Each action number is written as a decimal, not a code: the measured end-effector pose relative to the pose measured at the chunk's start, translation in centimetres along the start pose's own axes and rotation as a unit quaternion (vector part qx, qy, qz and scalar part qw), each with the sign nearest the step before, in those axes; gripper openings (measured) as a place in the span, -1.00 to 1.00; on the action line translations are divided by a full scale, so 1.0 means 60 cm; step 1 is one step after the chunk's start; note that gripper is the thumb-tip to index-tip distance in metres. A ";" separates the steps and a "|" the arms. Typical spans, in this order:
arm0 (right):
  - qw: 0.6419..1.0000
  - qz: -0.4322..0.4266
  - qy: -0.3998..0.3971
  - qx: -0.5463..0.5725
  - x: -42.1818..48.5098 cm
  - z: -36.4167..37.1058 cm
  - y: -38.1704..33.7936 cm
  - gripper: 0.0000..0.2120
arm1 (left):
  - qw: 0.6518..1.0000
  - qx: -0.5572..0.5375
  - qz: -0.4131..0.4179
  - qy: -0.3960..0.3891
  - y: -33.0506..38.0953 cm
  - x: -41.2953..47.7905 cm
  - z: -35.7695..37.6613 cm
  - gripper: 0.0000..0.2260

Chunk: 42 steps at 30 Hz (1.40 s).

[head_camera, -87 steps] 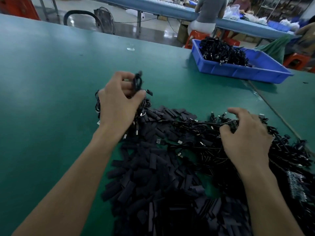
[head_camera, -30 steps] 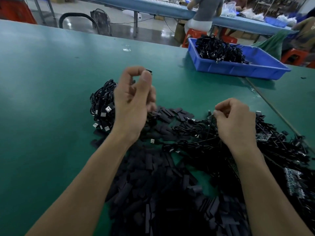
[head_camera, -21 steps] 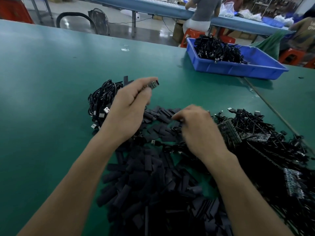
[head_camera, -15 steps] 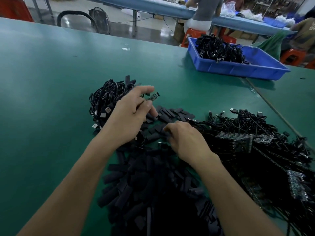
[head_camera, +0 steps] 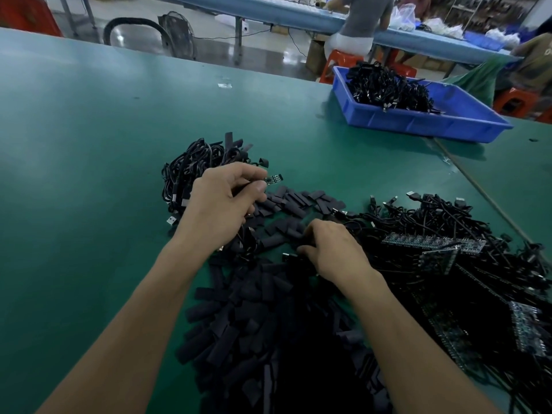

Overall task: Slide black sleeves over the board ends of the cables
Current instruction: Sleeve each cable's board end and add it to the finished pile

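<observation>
Not sleeved yet, plenty to go

The board end [head_camera: 273,179] is pinched bare in the left hand [head_camera: 224,204]; the right hand [head_camera: 334,249] is curled into the sleeve pile [head_camera: 268,324], grip can't be told. Loads of cables [head_camera: 448,231] are left unsleeved on the tabletop [head_camera: 89,144].

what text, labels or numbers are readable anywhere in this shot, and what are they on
No text reads clearly.
small board pinched by the left hand: markings too small to read.
boards in the cable pile: print too small and dark.
garment at the right edge: pale mark, cut off by the frame, unreadable.
blue tray: no label shows.
</observation>
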State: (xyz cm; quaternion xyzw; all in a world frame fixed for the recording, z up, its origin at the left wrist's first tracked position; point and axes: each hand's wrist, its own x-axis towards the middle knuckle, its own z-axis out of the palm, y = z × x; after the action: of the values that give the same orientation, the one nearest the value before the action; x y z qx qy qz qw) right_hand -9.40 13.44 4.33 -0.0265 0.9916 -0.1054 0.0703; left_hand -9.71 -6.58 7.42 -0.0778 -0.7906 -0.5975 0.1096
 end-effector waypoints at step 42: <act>0.840 -0.109 0.203 0.490 -0.035 -0.040 -0.012 -0.80 | 0.998 -0.048 -0.025 -0.022 0.004 -0.007 0.017 -0.96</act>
State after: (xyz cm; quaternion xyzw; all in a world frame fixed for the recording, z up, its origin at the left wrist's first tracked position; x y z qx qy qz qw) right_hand -7.63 13.37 7.11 -0.0747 0.7931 -0.5879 -0.1410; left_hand -9.31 -5.51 7.25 -0.0764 -0.7650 -0.6353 0.0729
